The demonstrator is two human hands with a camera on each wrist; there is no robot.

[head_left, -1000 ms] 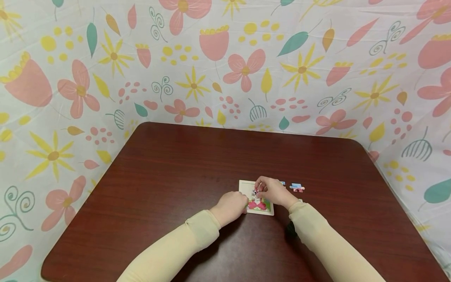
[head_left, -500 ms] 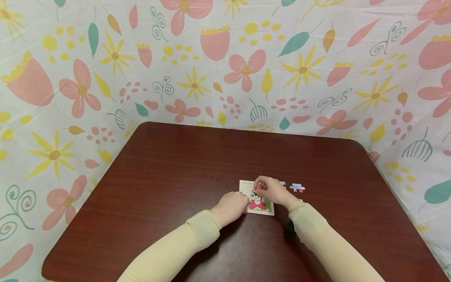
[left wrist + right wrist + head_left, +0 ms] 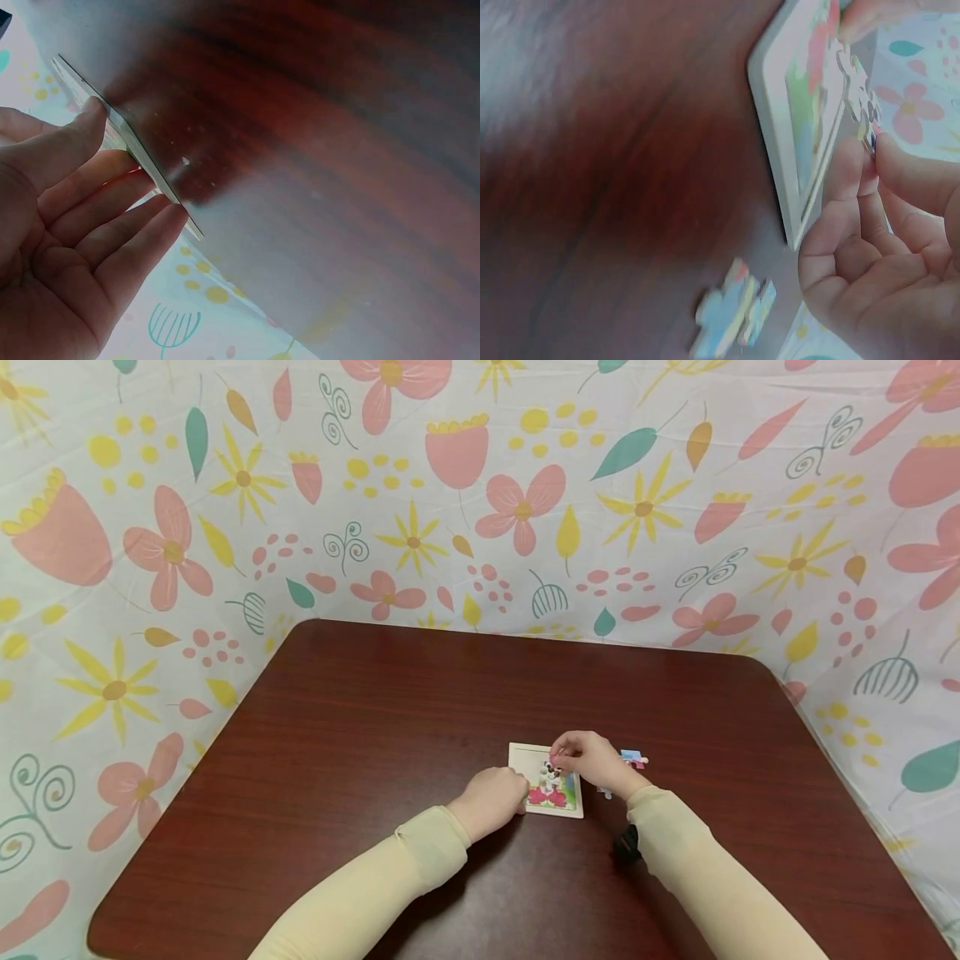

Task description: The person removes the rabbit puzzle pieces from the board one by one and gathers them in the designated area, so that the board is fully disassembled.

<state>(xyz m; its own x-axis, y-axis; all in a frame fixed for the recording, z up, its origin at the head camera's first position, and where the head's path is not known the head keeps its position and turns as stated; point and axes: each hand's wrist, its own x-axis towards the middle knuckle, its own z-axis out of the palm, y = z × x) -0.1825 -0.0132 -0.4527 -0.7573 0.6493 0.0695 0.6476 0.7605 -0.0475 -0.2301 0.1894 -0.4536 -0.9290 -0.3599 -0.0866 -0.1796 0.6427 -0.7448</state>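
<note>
Fingers of the right hand (image 3: 598, 762) are clamped on a puzzle piece (image 3: 864, 97), thumb and fingertips meeting at one end of it; the right wrist view shows the piece tilted, mostly white with dark spots, its knobbed outline reaching away from the grip. It may be more than one piece joined, which I cannot tell. It is at the upper part of the puzzle board (image 3: 525, 762), and whether it touches the board is unclear.

The left hand (image 3: 491, 802) grips the left edge of that board, near its front corner. In the left wrist view its thumb lies on the frame while the fingers reach the same edge further along, thumb and fingers apart from one another, the fingers side by side. The board lies flat on the dark reddish-brown table (image 3: 360, 752), nearer the person than the far edge. It has a pale frame, with a bare cream area at its upper left and a picture in pink, green and blue filling the lower part.

To the right of the board, loose pieces lie on the table: a blue and pink piece (image 3: 632, 758) beyond the right hand, and a small pale piece (image 3: 604, 792) just beside the frame, partly hidden. A black object (image 3: 627, 843) shows by the right cuff, too dark to make out. Both arms wear cream sleeves (image 3: 375, 881). Behind the table hangs a white cloth (image 3: 390, 468) printed with pink, yellow and teal flowers and leaves
</note>
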